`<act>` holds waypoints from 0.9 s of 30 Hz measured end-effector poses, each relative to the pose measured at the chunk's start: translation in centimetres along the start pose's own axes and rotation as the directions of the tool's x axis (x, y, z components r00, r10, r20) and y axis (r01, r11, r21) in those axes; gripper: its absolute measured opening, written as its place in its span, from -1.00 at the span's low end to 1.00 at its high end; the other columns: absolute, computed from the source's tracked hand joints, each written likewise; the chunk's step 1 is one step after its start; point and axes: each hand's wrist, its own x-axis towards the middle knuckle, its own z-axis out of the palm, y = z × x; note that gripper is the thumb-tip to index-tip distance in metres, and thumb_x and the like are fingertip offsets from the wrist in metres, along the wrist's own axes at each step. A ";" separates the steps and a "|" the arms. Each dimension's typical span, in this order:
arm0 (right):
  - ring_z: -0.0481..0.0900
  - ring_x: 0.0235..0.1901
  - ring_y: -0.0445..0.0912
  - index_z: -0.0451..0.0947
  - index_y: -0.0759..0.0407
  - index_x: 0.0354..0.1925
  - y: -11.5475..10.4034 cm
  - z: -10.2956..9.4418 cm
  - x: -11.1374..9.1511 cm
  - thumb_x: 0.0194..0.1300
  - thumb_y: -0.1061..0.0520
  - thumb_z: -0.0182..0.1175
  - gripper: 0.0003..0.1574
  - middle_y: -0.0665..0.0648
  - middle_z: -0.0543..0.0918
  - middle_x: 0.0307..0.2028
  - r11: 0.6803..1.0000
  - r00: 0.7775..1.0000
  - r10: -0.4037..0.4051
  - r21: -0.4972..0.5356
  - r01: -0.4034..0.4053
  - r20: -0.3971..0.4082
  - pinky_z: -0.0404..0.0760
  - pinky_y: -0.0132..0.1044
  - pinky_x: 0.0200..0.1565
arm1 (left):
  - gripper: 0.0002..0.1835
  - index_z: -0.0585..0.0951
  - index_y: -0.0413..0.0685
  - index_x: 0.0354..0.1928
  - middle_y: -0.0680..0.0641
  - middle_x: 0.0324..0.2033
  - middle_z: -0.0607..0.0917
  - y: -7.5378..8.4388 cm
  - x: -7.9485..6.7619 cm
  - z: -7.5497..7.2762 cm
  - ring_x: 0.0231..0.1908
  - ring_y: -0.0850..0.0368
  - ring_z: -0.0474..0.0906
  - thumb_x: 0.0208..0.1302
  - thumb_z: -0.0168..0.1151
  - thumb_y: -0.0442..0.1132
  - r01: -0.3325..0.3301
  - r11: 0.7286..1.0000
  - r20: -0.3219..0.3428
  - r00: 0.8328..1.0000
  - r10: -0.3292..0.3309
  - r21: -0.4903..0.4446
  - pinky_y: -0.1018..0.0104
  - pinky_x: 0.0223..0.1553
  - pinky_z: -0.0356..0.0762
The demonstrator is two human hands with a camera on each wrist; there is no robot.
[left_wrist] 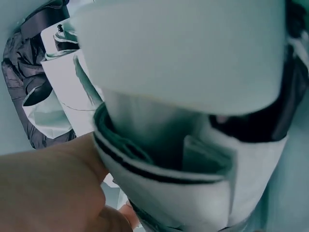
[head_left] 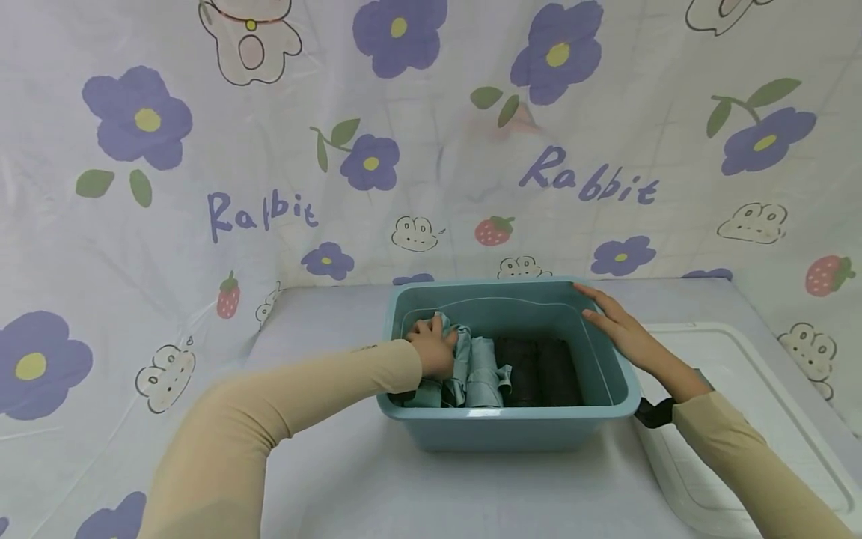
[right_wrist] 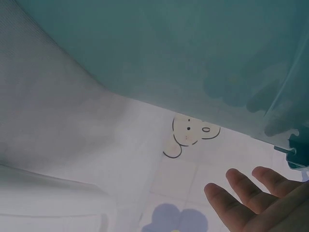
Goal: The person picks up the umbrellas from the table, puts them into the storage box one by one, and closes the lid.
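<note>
A blue-green plastic bin (head_left: 512,433) stands on the table. Inside lie light teal rolled cloths (head_left: 483,374) on the left and black rolled cloths (head_left: 539,372) on the right, side by side. My left hand (head_left: 434,350) reaches into the left end of the bin, its bent fingers over the leftmost light teal roll. Up close in the left wrist view, that roll (left_wrist: 193,193) shows a dark-edged fold beside my hand. At the bin's right rim my right hand (head_left: 622,337) rests with fingers extended; the right wrist view shows its fingers (right_wrist: 241,193) spread outside the wall.
A white lid (head_left: 747,419) lies flat on the table to the right of the bin, partly under my right forearm. Behind the bin hangs a white curtain (head_left: 458,172) printed with purple flowers and rabbits. A pale cloth (head_left: 337,479) covers the table.
</note>
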 end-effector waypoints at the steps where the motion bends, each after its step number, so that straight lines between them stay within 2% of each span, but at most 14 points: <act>1: -0.15 0.26 0.27 -0.16 -0.02 0.34 0.0 0.0 0.0 0.38 0.01 -0.26 -0.38 0.24 -0.12 0.32 1.000 1.000 0.001 -0.001 -0.001 -0.001 -0.05 0.37 0.01 | -0.40 0.05 0.15 0.31 -0.20 0.27 -0.15 0.0 0.0 0.1 0.09 -0.22 0.05 0.23 -0.07 -0.11 -0.001 1.000 -0.003 1.000 0.001 0.005 -0.01 -0.10 0.27; 6: -0.15 0.25 0.28 -0.15 -0.01 0.34 0.0 0.1 0.1 0.38 0.01 -0.27 -0.38 0.25 -0.12 0.32 1.000 1.000 0.002 -0.003 -0.002 -0.003 -0.04 0.37 0.00 | -0.52 0.15 0.11 0.22 -0.20 0.24 -0.09 -0.1 0.3 0.6 0.04 -0.20 0.10 0.25 -0.09 -0.10 -0.015 0.999 -0.029 0.999 0.016 0.029 -0.01 -0.15 0.30; 10: -0.15 0.25 0.28 -0.15 -0.01 0.34 0.0 0.0 0.1 0.38 0.01 -0.27 -0.38 0.24 -0.12 0.32 1.000 1.000 0.001 0.000 -0.001 -0.002 -0.05 0.37 0.00 | -0.58 0.20 0.08 0.16 -0.21 0.21 -0.03 -0.1 0.1 0.6 0.00 -0.20 0.12 0.26 -0.10 -0.12 -0.028 1.000 -0.033 0.999 0.028 0.010 -0.03 -0.16 0.30; 12: -0.15 0.25 0.28 -0.15 -0.01 0.34 0.0 0.0 0.0 0.39 0.01 -0.27 -0.38 0.24 -0.12 0.32 1.000 1.000 0.002 -0.001 -0.002 -0.001 -0.04 0.38 0.00 | -0.59 0.21 0.07 0.15 -0.21 0.21 -0.02 0.0 -0.2 0.3 0.00 -0.20 0.13 0.26 -0.11 -0.13 -0.026 1.000 -0.022 0.999 0.026 0.002 -0.03 -0.16 0.30; 21: -0.15 0.25 0.28 -0.16 -0.02 0.34 -0.1 0.0 0.0 0.38 0.01 -0.27 -0.38 0.24 -0.12 0.32 1.000 1.000 0.010 0.000 -0.010 0.002 -0.04 0.38 0.00 | -0.59 0.22 0.08 0.13 -0.20 0.15 0.06 0.0 0.2 0.7 -0.03 -0.18 0.16 0.23 -0.05 -0.13 -0.011 1.000 -0.026 1.000 0.011 -0.014 -0.05 -0.18 0.30; 27: -0.15 0.25 0.28 -0.16 -0.05 0.34 -0.1 0.0 0.0 0.38 0.00 -0.26 -0.38 0.23 -0.13 0.32 1.000 1.000 0.015 0.007 -0.015 0.004 -0.04 0.38 -0.01 | -0.61 0.24 0.11 0.07 -0.19 0.09 0.10 0.2 0.4 0.7 -0.05 -0.15 0.15 0.20 0.00 -0.12 0.017 1.000 -0.003 1.000 -0.017 -0.017 -0.05 -0.17 0.28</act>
